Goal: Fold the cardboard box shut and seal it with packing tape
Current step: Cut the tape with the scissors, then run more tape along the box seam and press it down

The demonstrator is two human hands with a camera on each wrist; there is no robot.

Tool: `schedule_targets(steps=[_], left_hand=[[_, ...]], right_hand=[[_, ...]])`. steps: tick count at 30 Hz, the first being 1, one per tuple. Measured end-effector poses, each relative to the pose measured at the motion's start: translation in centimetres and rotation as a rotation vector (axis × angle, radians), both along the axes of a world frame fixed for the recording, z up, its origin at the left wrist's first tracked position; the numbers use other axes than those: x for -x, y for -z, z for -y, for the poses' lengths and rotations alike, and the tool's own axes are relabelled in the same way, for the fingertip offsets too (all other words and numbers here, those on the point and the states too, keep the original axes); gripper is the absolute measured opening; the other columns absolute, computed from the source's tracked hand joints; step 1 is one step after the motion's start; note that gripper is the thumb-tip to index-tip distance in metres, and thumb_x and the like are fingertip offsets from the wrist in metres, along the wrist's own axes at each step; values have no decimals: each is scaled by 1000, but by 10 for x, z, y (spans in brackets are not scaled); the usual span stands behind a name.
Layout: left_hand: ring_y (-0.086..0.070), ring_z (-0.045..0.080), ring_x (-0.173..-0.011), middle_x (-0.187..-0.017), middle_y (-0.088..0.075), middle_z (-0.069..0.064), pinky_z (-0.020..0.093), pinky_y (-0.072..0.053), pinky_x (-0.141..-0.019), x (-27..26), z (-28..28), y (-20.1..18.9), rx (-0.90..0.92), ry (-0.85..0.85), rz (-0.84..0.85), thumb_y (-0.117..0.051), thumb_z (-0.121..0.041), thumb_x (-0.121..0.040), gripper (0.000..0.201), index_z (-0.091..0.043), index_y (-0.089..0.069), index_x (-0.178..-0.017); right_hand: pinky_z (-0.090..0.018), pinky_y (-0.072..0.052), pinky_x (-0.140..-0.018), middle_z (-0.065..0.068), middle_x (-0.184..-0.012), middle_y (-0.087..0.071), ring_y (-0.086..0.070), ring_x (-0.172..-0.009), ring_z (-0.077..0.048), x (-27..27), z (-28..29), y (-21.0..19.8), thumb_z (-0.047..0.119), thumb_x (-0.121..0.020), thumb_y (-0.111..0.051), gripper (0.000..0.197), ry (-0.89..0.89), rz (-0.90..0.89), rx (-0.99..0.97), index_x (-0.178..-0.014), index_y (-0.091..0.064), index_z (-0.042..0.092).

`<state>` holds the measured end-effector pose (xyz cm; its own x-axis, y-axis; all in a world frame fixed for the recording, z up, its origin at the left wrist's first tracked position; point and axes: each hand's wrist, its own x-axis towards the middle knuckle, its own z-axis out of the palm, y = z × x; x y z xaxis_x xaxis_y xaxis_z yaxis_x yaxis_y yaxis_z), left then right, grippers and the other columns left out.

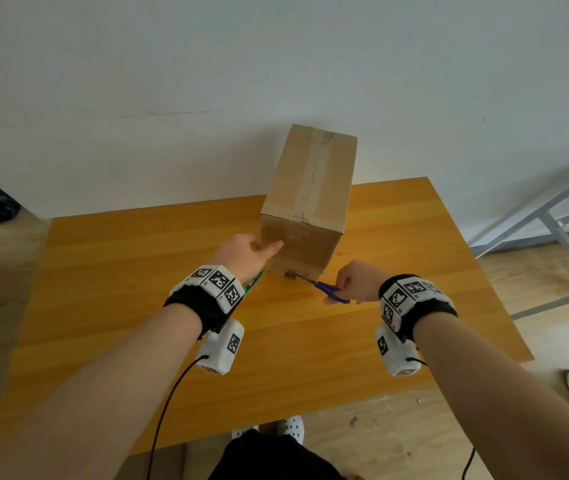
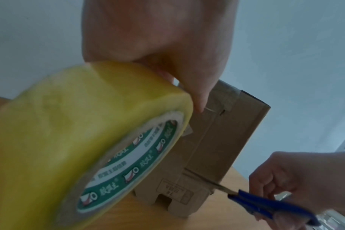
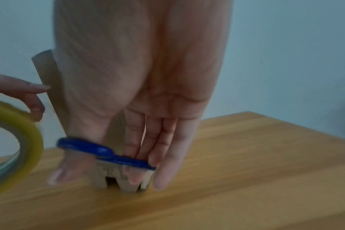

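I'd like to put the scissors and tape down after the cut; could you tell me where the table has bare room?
Bare table lies left of the box, right of it, and along the near edge. It is crowded at the box's near foot, where tape and scissors meet.

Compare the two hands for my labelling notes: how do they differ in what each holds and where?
The left hand holds the yellow tape roll, forefinger extended toward the cardboard box; the right hand grips blue scissors. The left sits higher, the right low near the table. Both work at the box's near face.
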<state>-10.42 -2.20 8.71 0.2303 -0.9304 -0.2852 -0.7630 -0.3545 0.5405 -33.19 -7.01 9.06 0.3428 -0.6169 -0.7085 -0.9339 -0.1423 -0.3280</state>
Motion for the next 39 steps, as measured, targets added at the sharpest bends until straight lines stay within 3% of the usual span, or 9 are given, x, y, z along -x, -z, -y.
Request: schedule_targets(steps=[4, 7, 13, 17, 24, 28, 33, 35, 39], left_hand=[[-63, 18, -69, -98, -66, 3, 21, -42, -49, -6, -3, 8, -35, 6, -14, -45, -59, -87, 52, -19, -59, -115], [-44, 9, -44, -86, -62, -2, 16, -31, -38, -9, -9, 15, -25, 22, -2, -47, -48, -91, 41, -17, -58, -116], [-38, 6, -56, -88, -52, -3, 23, -36, -52, -14, -22, 24, 26, 9, -136, -52, -34, -92, 22, -19, -54, -108], [-33, 2, -58, -74, -45, -10, 21, -32, -52, -19, -28, 29, 44, -13, -207, -53, -30, -92, 8, -27, -49, -98], [-28, -3, -60, -82, -45, -9, 21, -32, -55, -21, -32, 30, 37, -40, -223, -54, -33, -91, 14, -24, -53, -102], [-35, -1, -66, -99, -49, -2, 28, -42, -64, -20, -35, 24, 32, -38, -228, -53, -32, -92, 21, -21, -54, -109], [-52, 22, -94, -104, -54, 0, 45, -51, -84, -21, -37, 16, 11, -32, -268, -53, -28, -92, 17, -22, -53, -108], [-58, 30, -94, -103, -59, 7, 50, -53, -81, -23, -38, 11, 19, -27, -277, -54, -27, -91, 12, -27, -51, -103], [-54, 22, -92, -101, -57, 1, 46, -50, -83, -22, -40, -1, 47, -27, -266, -55, -27, -91, 13, -26, -53, -103]], right_hand=[[-32, -48, -60, -10, -90, -69, -59, -73, -24, -8, -9, 23, 30, -79, -75, 24, -38, -25, 113, -88, -66, 10], [-33, -51, -64, -9, -95, -70, -63, -81, -25, -13, -14, 39, 19, -83, -69, 12, -35, -29, 160, -81, -57, 16], [-29, -47, -60, -8, -103, -66, -61, -86, -25, -28, -24, 63, 19, -83, -68, 16, -80, -13, 201, -89, -53, 18], [-32, -51, -67, -5, -108, -62, -62, -89, -24, -39, -27, 75, 24, -82, -71, 18, -111, -5, 169, -95, -68, 12], [-25, -49, -60, -3, -90, -70, -58, -71, -17, -48, -26, 83, 26, -84, -69, 12, -162, -36, 174, -87, -74, 15], [-26, -45, -57, -6, -79, -63, -51, -59, -15, -51, -26, 87, 17, -87, -63, 23, -165, -44, 170, -65, -60, 15], [-28, -51, -74, -8, -100, -67, -63, -90, -23, -50, -32, 89, 17, -90, -61, 18, -158, 4, 145, -102, -70, 6], [-30, -50, -71, -8, -100, -68, -63, -91, -25, -52, -34, 82, 21, -92, -58, 19, -169, 49, 201, -102, -68, 9], [-33, -52, -71, -8, -94, -71, -66, -86, -26, -60, -31, 48, 23, -96, -49, 24, -210, 161, 426, -99, -70, 10]])
